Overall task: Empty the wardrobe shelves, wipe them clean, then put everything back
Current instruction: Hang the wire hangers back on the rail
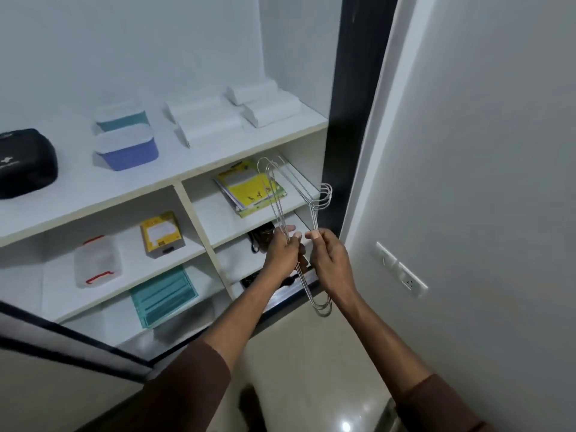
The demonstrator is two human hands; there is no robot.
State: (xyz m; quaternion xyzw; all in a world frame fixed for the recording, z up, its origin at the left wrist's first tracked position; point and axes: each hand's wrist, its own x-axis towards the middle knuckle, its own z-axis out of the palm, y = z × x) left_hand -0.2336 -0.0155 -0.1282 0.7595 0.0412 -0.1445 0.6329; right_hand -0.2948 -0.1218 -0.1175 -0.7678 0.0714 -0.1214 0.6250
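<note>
A bunch of metal wire hangers point(282, 194) stands on end in front of the white wardrobe shelves point(199, 169). My left hand point(282, 252) grips the hangers' long wires. My right hand point(330, 260) pinches the wire just below the hooks. On the top shelf lie a black pouch point(25, 163), a blue box with a white lid point(127, 149), a teal box point(120, 116) behind it, and several folded white cloths point(205, 120). Yellow booklets point(246, 188) lie in the right compartment.
Lower compartments hold a yellow box point(162, 233), a clear tub with red clips point(96, 260), a teal tray point(163, 296) and dark items point(261, 240). A black door frame point(358, 104) and a white wall with sockets point(402, 271) are on the right. The floor is glossy.
</note>
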